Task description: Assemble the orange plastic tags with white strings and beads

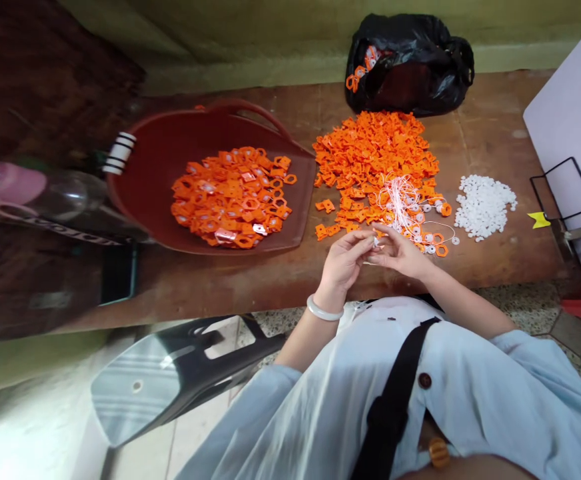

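My left hand (343,261), with a white bangle (324,309) on its wrist, pinches a small white piece (376,243) between thumb and fingertips. My right hand (404,255) meets it from the other side, its fingers closed about the same piece. Much of the piece is hidden by the fingers. Just beyond the hands lies a bundle of pale pink-white strings (401,200), with white discs and orange hexagonal rings at the ends. Behind that spreads a heap of small orange plastic parts (378,143). A pile of small white plastic pieces (485,205) lies to the right.
A dark red basket (140,153) holding orange parts (233,200) lies at left. At the back sits a black plastic bag (420,73) with orange pieces at its mouth. A phone (119,273) and a bottle (73,193) are far left; a grey plastic chair (195,357) stands below.
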Available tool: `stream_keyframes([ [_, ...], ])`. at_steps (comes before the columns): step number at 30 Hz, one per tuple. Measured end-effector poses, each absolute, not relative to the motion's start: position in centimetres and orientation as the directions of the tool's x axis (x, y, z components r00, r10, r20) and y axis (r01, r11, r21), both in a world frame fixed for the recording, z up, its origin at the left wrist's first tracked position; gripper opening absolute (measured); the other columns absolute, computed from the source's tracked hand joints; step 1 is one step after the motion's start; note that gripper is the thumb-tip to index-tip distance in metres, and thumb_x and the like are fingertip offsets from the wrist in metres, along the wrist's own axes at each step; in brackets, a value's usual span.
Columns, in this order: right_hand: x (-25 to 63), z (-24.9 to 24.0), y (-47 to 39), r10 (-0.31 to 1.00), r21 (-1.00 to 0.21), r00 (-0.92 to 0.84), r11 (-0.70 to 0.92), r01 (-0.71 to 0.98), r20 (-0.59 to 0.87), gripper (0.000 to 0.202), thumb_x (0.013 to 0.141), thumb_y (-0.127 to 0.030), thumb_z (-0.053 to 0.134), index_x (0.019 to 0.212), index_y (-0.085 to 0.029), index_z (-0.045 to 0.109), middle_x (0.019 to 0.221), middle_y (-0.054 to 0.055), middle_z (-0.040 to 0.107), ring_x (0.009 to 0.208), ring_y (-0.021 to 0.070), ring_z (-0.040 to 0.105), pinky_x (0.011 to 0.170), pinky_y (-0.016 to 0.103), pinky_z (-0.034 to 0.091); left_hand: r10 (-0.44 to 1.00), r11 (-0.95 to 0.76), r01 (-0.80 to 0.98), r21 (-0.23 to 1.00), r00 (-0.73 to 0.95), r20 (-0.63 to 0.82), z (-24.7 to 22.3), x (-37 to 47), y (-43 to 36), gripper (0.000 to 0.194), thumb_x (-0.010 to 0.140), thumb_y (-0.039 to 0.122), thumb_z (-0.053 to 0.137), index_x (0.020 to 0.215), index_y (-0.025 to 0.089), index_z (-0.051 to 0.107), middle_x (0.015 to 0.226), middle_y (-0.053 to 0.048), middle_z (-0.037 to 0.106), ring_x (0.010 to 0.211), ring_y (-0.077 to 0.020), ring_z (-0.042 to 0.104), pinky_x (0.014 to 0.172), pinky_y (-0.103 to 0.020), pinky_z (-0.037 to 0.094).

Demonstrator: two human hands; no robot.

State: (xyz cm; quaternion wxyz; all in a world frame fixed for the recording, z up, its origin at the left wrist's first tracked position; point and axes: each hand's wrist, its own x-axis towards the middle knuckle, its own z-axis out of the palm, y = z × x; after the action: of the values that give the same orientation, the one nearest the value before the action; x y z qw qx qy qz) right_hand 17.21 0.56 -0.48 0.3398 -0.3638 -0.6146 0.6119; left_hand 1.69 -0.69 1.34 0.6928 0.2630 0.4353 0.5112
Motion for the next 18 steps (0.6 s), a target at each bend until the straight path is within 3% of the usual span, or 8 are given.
stream_keyframes([
  [3,18.1,-0.6,0.6,0.878,-0.983,-0.458,-0.065,0.173,-0.139,0.04,0.079,-0.05,0.067,0.104,-0.018,0.065,0.075,0.001,0.064,0.065,0.0138,0.057,0.065,0.028,0.048,0.941,0.308,-0.431,0.848,0.007,-0.338,0.7,1.1,-0.7,0.043,0.057,0.036,0.087,0.091,0.015,0.07,0.071,0.0,0.07,0.062,-0.0102,0.065,0.064,-0.023,0.053],
  [6,18.7,0.4,0.5,0.89,-0.958,-0.45,0.066,0.28,-0.07,0.024,0.086,-0.039,0.059,0.081,-0.017,0.066,0.073,0.002,0.065,0.065,0.014,0.057,0.064,0.028,0.044,0.942,0.276,-0.366,0.889,-0.079,-0.325,0.1,1.0,-0.7,0.045,0.056,0.039,0.087,0.09,0.015,0.068,0.07,0.0,0.07,0.06,-0.0114,0.065,0.059,-0.023,0.052],
  [12,19.0,1.9,0.1,0.847,-0.857,-0.502,0.384,0.344,0.178,0.017,0.092,-0.024,0.049,0.085,-0.018,0.062,0.078,0.002,0.065,0.068,0.0133,0.056,0.066,0.026,0.043,0.949,0.284,-0.276,0.918,-0.055,-0.31,-0.3,1.7,-0.6,0.041,0.056,0.042,0.086,0.081,0.015,0.069,0.067,0.001,0.069,0.059,-0.0108,0.064,0.062,-0.026,0.054],
  [18,19.4,2.3,0.6,0.79,-0.773,-0.539,0.527,0.354,0.292,0.015,0.094,-0.02,0.048,0.083,-0.019,0.058,0.077,0.002,0.063,0.069,0.0135,0.056,0.066,0.025,0.042,0.962,0.269,-0.258,0.928,0.031,-0.271,-0.3,1.8,-0.7,0.039,0.056,0.041,0.086,0.08,0.015,0.07,0.075,-0.001,0.071,0.068,-0.0127,0.066,0.072,-0.03,0.056],
])
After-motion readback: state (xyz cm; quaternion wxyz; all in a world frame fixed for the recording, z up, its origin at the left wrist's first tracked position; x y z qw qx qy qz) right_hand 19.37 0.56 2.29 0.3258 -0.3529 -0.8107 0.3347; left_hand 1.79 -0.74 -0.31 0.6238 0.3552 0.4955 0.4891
